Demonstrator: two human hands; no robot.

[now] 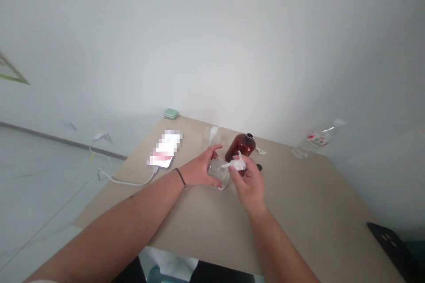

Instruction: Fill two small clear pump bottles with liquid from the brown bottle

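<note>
My left hand [204, 169] is wrapped round a clear square bottle [219, 173] near the middle of the table. In my right hand [249, 181] is a white pump head [237, 164], pinched between thumb and fingers. Its spout side points left, over the clear bottle's edge; whether the two touch I cannot tell. Just behind my hands stands a brown bottle [241, 146] with an open neck. Another clear bottle with a white pump [213, 133] is further back, partly hidden by my left hand. A small black cap [259, 167] lies beside my right hand.
A phone [164, 149] with a white cable [129, 183] lies on the left of the table [299, 212]. At the back left corner sits a green case [171, 114]. A clear water bottle [315, 139] is at the right, by the wall. Something white [260, 151] lies behind the brown bottle.
</note>
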